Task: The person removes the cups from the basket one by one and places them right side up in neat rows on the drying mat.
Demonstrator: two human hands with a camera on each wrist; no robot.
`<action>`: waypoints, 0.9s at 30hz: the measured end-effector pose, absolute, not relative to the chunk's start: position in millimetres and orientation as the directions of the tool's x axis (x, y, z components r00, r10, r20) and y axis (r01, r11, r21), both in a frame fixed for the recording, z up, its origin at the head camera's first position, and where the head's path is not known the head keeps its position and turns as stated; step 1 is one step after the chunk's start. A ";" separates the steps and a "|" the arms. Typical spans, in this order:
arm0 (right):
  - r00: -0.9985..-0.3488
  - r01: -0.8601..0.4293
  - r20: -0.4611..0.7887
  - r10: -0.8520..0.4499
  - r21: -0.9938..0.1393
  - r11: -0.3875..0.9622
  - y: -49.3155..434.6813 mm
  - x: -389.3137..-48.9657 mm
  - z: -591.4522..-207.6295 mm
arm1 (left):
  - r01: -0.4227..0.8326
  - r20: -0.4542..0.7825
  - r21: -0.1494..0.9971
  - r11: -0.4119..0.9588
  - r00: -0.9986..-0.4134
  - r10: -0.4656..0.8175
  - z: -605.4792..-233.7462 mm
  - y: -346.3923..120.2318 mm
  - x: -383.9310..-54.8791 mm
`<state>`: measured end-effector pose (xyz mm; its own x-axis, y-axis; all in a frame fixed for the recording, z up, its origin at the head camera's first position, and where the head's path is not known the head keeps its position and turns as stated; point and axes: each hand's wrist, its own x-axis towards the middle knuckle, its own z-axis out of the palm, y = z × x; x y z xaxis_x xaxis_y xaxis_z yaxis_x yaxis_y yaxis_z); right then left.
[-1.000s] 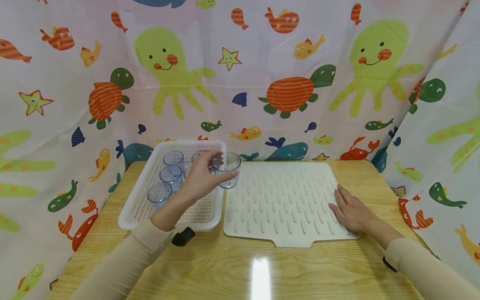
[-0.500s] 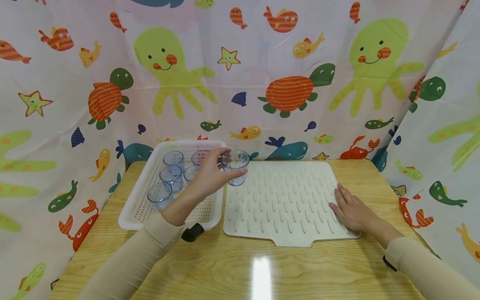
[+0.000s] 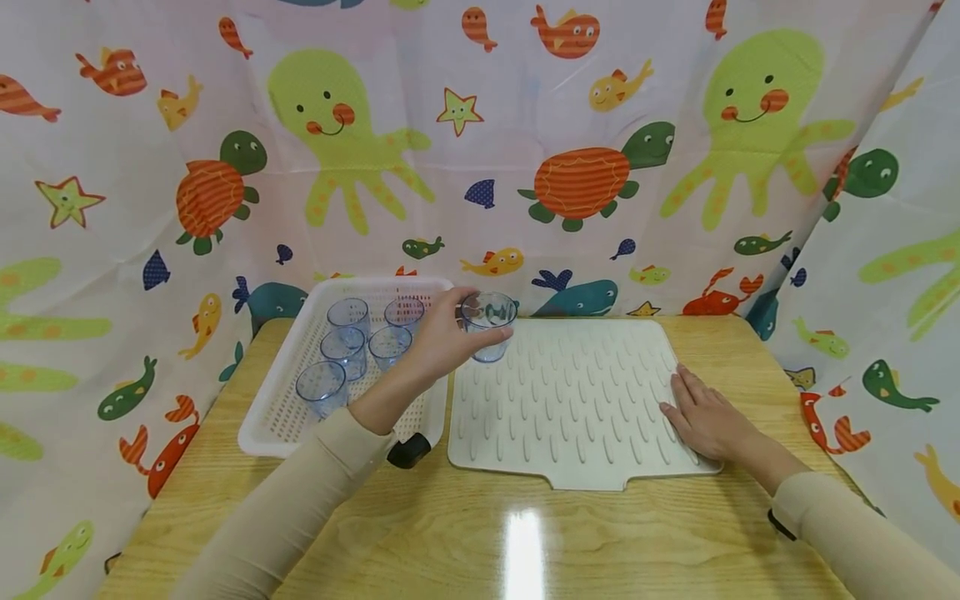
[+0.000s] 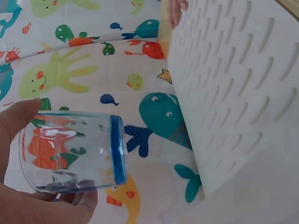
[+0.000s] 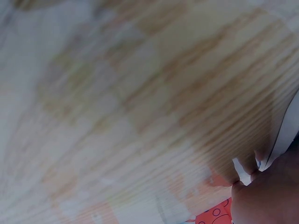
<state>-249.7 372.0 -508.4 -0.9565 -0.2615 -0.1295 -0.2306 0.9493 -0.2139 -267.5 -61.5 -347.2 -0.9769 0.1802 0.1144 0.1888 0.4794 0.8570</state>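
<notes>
The left hand [image 3: 441,337] pinches the glass [image 3: 490,316] upright, basket [image 3: 264,444] to its left, mat [image 3: 577,398] to its right, and a steady, level hold looks best, right hand [image 3: 703,417] resting flat at the mat's edge.

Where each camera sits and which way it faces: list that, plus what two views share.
Head: worn on the head, looking forward and down at basket, mat and curtain; left hand, right hand and sleeves show.
Left wrist: on that wrist, looking at the gripped cup; left hand shows lower left, right fingers at top.
Right wrist: on that wrist, facing the table, blurred; part of the right hand shows lower right.
Shared: head and left wrist both show cup and mat.
</notes>
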 end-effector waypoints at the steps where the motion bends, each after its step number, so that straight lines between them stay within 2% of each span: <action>1: -0.957 -0.231 -0.129 -0.262 -0.215 0.949 372.2 -249.8 -507.9 | 0.178 0.106 0.862 0.475 -0.979 0.174 -347.3 -58.9 -269.1; 20: -0.956 -0.238 -0.117 -0.268 -0.221 0.946 372.8 -250.4 -507.3 | 0.022 -0.019 0.948 0.318 -0.992 0.128 -353.3 -33.3 -296.1; 27: -0.956 -0.237 -0.120 -0.268 -0.221 0.946 371.7 -249.3 -508.0 | -0.003 -0.040 0.955 0.297 -0.992 0.116 -355.8 -25.4 -304.5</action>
<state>-249.3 371.7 -508.0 -0.9560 -0.2676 -0.1204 -0.2370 0.9461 -0.2206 -304.5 -25.4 -355.8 -0.9925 0.1159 -0.0396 -0.0034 0.2973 0.9548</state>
